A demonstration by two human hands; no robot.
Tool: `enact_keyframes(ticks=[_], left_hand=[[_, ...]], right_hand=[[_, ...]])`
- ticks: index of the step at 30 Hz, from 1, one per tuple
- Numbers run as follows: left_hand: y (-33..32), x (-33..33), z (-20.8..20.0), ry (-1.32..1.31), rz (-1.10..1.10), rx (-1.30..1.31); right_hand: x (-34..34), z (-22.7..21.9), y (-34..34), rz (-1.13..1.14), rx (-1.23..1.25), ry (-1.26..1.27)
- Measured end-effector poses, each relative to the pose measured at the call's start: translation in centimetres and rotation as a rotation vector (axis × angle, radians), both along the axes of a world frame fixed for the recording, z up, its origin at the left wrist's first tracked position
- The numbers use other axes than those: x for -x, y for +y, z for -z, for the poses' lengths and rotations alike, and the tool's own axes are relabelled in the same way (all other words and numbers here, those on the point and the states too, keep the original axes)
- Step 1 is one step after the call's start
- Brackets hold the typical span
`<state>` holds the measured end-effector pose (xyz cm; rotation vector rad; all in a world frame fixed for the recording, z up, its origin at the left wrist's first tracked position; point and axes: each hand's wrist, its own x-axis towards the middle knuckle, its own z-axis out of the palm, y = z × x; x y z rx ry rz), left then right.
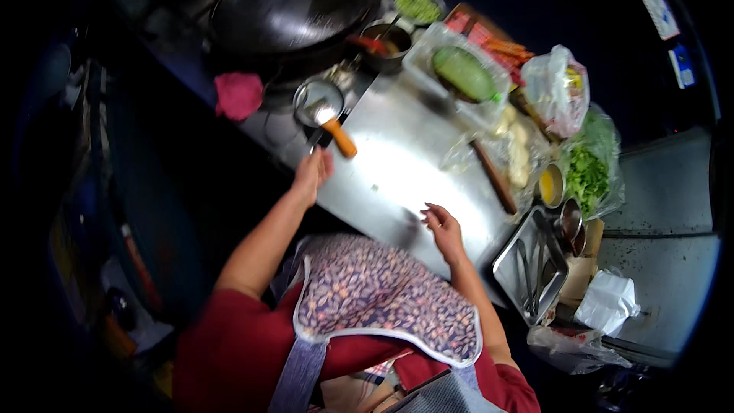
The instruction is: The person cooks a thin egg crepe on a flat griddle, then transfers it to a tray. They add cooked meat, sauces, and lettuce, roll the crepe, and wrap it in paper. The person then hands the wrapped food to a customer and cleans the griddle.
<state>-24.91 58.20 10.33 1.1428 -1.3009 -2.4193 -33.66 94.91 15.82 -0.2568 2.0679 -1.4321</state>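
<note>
At the counter's left edge, my left hand (312, 174) is closed round the end of the dark handle of a small round pan (308, 95). A tool with an orange wooden handle (339, 138) rests with its pale, shiny blade over the pan; the blade's shape is blurred. Over the near side of the steel counter (382, 153), my right hand (445, 235) is open, fingers loosely bent and apart, holding nothing. Its shadow falls on the metal. Both forearms reach forward over a patterned apron.
A large dark wok (294, 11) stands at the far left, with a pink cloth (238, 95) below it. At right are a plastic tub with a green gourd (464, 74), a wooden rolling pin (493, 176), bagged leafy greens (587, 176) and a metal tray (505, 268) holding utensils.
</note>
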Motion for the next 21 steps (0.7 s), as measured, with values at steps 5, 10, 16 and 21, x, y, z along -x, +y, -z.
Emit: enact_keyframes(ticks=[5, 10, 16, 21], left_hand=[[-5.0, -0.9, 0.5, -0.095, -0.039, 0.173], [-5.6, 2.4, -1.5, -0.157, 0.033, 0.126], [-2.0, 4.7, -2.8, -0.022, 0.047, 0.261], [1.9, 3.4, -2.8, 0.043, 0.145, 0.403]], right_hand=[[-2.1, 0.5, 0.7, 0.049, -0.043, -0.061], [-2.7, -0.6, 0.2, 0.059, -0.104, -0.044], [-2.8, -0.5, 1.1, 0.028, -0.222, 0.099], [-3.1, -2.0, 2.4, 0.054, -0.278, 0.035]])
